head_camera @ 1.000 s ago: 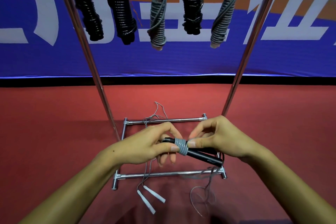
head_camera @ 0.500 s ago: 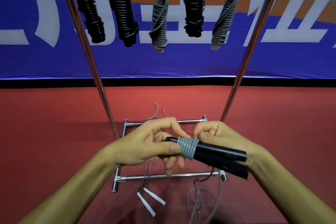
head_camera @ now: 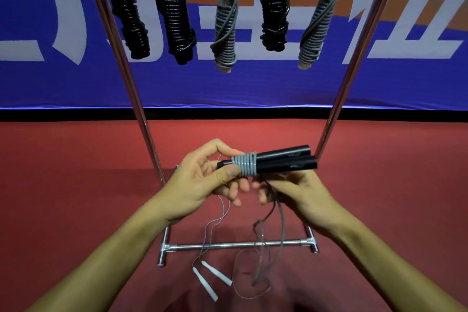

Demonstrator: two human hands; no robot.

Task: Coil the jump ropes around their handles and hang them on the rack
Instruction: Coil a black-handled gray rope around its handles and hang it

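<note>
Nearest me on the red floor (head_camera: 76, 197) lie two white handles (head_camera: 210, 280) on a thin wire, beside loose grey rope (head_camera: 281, 230) dangling from my right hand (head_camera: 298, 195), whose fingers curl around it under the bundle. My left hand (head_camera: 202, 180) pinches the pair of black handles (head_camera: 283, 161) at their wrapped end, thumb on the grey coils (head_camera: 247, 165). The handles' long axis lies nearly level, free ends pointing right and slightly up. Beyond stands the rack (head_camera: 141, 114), with five coiled ropes (head_camera: 226, 33) hanging from its top.
</note>
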